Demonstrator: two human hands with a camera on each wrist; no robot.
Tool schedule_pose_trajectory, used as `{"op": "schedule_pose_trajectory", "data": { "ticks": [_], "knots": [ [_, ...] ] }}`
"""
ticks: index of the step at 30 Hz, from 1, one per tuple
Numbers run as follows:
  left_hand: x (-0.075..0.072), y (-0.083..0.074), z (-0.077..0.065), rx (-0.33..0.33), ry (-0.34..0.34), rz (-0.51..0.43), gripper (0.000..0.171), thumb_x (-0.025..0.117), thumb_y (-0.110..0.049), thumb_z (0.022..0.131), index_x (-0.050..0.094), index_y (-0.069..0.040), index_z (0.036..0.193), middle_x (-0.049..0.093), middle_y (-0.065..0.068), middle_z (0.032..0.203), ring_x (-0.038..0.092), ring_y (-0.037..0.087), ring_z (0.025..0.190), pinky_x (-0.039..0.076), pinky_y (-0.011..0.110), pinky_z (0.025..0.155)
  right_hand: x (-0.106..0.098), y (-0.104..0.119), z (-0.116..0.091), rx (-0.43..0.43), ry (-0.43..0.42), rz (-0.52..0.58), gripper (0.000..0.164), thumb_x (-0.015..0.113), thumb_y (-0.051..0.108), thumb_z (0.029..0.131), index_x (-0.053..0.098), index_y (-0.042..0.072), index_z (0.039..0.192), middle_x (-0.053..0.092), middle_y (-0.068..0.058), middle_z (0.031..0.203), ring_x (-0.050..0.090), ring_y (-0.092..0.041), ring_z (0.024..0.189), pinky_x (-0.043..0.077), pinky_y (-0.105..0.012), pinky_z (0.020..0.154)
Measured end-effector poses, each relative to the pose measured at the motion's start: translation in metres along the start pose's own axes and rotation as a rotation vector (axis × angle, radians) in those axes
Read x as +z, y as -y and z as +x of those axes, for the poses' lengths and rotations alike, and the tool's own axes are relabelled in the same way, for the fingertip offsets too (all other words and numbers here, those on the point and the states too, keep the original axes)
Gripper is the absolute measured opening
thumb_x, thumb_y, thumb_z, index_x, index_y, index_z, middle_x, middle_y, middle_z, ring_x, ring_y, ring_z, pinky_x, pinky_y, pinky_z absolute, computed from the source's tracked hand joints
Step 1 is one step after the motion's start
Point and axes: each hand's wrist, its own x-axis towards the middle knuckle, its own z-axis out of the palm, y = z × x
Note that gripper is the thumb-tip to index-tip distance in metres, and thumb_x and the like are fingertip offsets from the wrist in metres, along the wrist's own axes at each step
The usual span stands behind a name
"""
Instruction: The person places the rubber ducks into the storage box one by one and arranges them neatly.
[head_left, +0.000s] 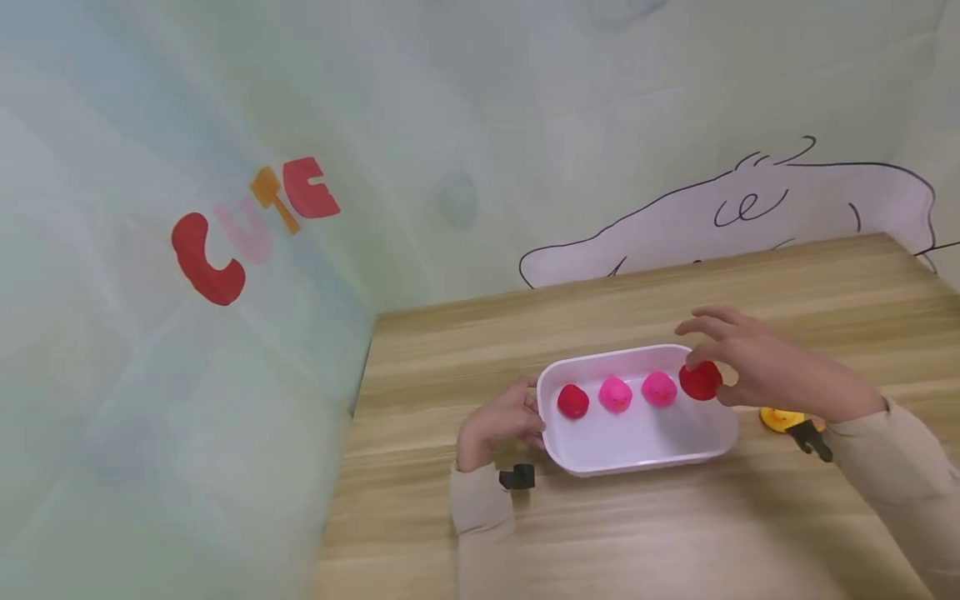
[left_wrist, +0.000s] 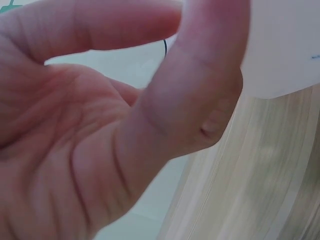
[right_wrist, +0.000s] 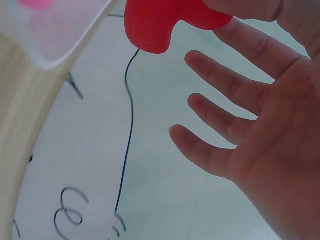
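My right hand pinches a red rubber duck between thumb and index finger, over the right end of a white plastic tray. In the right wrist view, the smooth red duck is cut off by the top edge, and the other fingers spread apart away from it. Inside the tray another red duck and two pink ducks, one left and one right, stand in a row. At the tray's left end my left hand grips the rim, its thumb against the white wall.
A yellow duck lies on the wooden table right of the tray, partly hidden by the right wrist and its black strap piece. Cloth walls with a printed word and a line drawing stand behind and to the left.
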Motion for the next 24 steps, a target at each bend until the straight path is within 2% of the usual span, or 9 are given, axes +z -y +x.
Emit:
{"op": "schedule_pose_trajectory", "data": {
  "ticks": [5,7,9,14,16,20,24],
  "knots": [
    [0.001,0.0,0.001,-0.008,0.002,0.007,0.067,0.059,0.015,0.083,0.03,0.011,0.143,0.06,0.024,0.088,0.066,0.021,0.06,0.065,0.041,0.065,0.012,0.022,0.025,-0.031,0.041,0.019,0.041,0.091,0.002,0.067,0.076,0.02,0.099,0.055,-0.015,0.137,0.035,-0.046,0.134,0.062,-0.052,0.081],
    [0.0,0.0,0.001,-0.008,-0.002,0.001,0.067,0.058,0.017,0.082,0.03,0.012,0.143,0.06,0.023,0.087,0.065,0.02,0.059,0.065,0.042,0.064,0.022,0.032,0.034,-0.052,0.045,0.019,0.04,0.091,0.003,0.067,0.075,0.021,0.099,0.056,-0.014,0.136,0.036,-0.045,0.134,0.063,-0.049,0.078],
    [-0.001,-0.001,0.0,-0.007,-0.012,-0.007,0.067,0.057,0.018,0.082,0.03,0.012,0.143,0.06,0.022,0.086,0.065,0.019,0.058,0.065,0.042,0.063,0.034,0.043,0.045,-0.087,0.051,0.014,0.041,0.093,0.006,0.065,0.076,0.02,0.099,0.057,-0.014,0.135,0.037,-0.046,0.134,0.062,-0.052,0.082],
    [0.001,-0.002,0.0,0.004,0.016,-0.01,0.066,0.058,0.017,0.083,0.03,0.011,0.143,0.062,0.032,0.088,0.065,0.017,0.058,0.065,0.041,0.064,0.065,0.057,0.059,-0.186,0.045,-0.035,0.038,0.094,0.01,0.065,0.077,0.015,0.099,0.059,-0.015,0.131,0.041,-0.043,0.131,0.053,-0.059,0.095],
    [0.001,-0.002,-0.001,0.006,0.031,-0.011,0.065,0.057,0.016,0.084,0.03,0.011,0.143,0.062,0.037,0.091,0.065,0.016,0.058,0.065,0.04,0.065,0.074,0.06,0.063,-0.219,0.034,-0.051,0.036,0.093,0.009,0.065,0.077,0.015,0.097,0.059,-0.015,0.129,0.042,-0.041,0.129,0.051,-0.058,0.096],
    [0.0,-0.001,-0.002,0.011,0.039,-0.026,0.063,0.056,0.014,0.085,0.03,0.011,0.142,0.061,0.041,0.094,0.065,0.015,0.058,0.065,0.036,0.064,0.081,0.066,0.07,-0.262,0.039,-0.067,0.038,0.094,0.009,0.063,0.077,0.013,0.097,0.059,-0.014,0.127,0.044,-0.042,0.127,0.049,-0.059,0.097],
    [-0.002,-0.002,0.0,0.006,0.025,-0.021,0.063,0.056,0.014,0.085,0.031,0.01,0.142,0.062,0.037,0.092,0.064,0.015,0.056,0.065,0.036,0.063,0.084,0.071,0.08,-0.304,0.089,-0.077,0.037,0.095,0.012,0.064,0.078,0.013,0.096,0.06,-0.013,0.123,0.046,-0.042,0.125,0.048,-0.061,0.098]
  ]
}}
